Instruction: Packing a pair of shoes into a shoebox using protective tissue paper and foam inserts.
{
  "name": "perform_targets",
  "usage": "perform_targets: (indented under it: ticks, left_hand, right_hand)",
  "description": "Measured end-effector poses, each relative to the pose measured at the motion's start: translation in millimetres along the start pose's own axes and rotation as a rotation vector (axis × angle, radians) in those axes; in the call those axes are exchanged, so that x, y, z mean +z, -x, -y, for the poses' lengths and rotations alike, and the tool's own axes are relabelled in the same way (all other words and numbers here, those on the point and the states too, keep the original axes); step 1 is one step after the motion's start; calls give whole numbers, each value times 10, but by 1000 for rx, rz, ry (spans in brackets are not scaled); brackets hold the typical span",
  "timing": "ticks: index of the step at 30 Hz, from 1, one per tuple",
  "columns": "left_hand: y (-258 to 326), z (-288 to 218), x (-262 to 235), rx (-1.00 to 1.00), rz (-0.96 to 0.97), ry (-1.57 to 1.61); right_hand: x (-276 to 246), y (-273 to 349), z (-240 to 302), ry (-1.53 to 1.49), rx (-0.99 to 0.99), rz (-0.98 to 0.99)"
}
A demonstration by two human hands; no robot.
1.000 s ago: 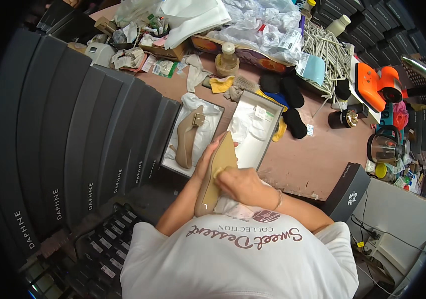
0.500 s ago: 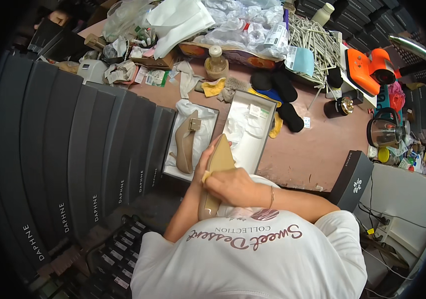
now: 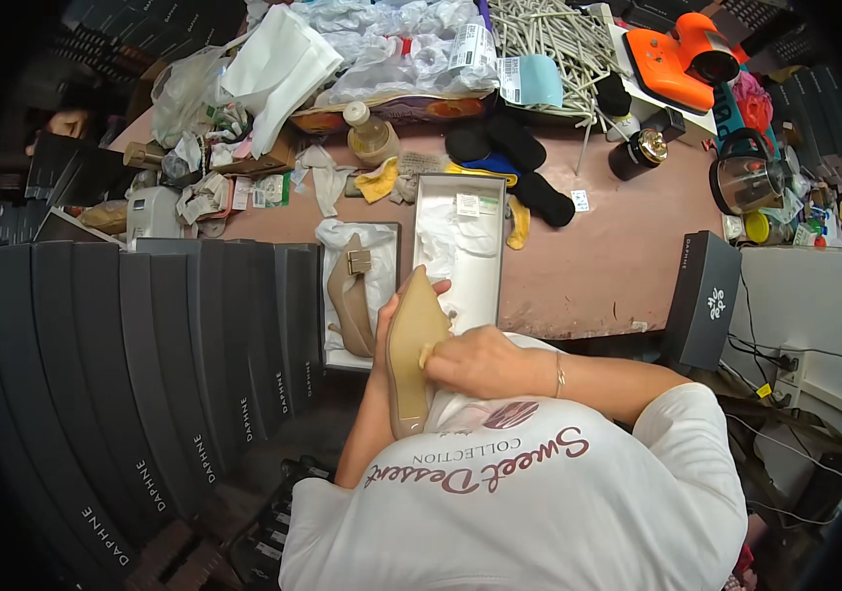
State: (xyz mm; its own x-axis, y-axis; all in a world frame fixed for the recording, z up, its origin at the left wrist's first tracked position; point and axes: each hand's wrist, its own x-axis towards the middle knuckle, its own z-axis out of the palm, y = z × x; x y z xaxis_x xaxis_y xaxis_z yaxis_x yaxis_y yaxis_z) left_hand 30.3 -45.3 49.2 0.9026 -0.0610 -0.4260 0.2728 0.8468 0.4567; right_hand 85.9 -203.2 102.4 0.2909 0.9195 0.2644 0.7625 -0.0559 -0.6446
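A beige pointed shoe [image 3: 407,340] is held upright in front of my chest, toe up, its sole showing. My left hand [image 3: 380,386] is closed around it from the left, partly hidden behind it. Pinched in my right hand [image 3: 480,362] is a small yellow cloth [image 3: 426,355], at the shoe's right edge. A matching beige shoe with a buckle [image 3: 350,300] lies on tissue in a shoe box [image 3: 395,281] just beyond my left hand. Beside that box stands a white box half [image 3: 485,286] with tissue paper [image 3: 451,236] inside.
Dark shoe boxes [image 3: 165,335] line the left side. On the table are a bottle [image 3: 372,138], yellow cloth pieces [image 3: 379,182], black pads [image 3: 544,200], a dark jar [image 3: 636,156] and an orange device [image 3: 672,74]. A dark box [image 3: 705,300] stands at the right table edge.
My right hand has shifted with the yellow cloth from the middle of the sole to its right edge, uncovering more of the sole. The whole view has also shifted.
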Motion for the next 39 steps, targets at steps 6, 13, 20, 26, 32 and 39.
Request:
perform_targets:
  ticks: [6,13,20,26,32,39]
  left_hand:
    - [5,-29,-78,-6,20,-67]
    - [21,-22,-94,39,-139,-151]
    - [83,-48,42,-50,-111,-68]
    - [69,-16,-2,-58,55,-105]
    - [-22,-10,8,-70,118,-34]
    - [12,107,83,-96,41,-15]
  right_hand:
    - [34,-295,-239,77,229,-101]
    - [87,-344,-29,61,223,-19]
    - [66,-258,171,20,60,-76]
    - [66,-261,-576,-27,369,-430]
    - [-129,67,33,-18,170,-357]
    - [13,111,102,41,190,-255]
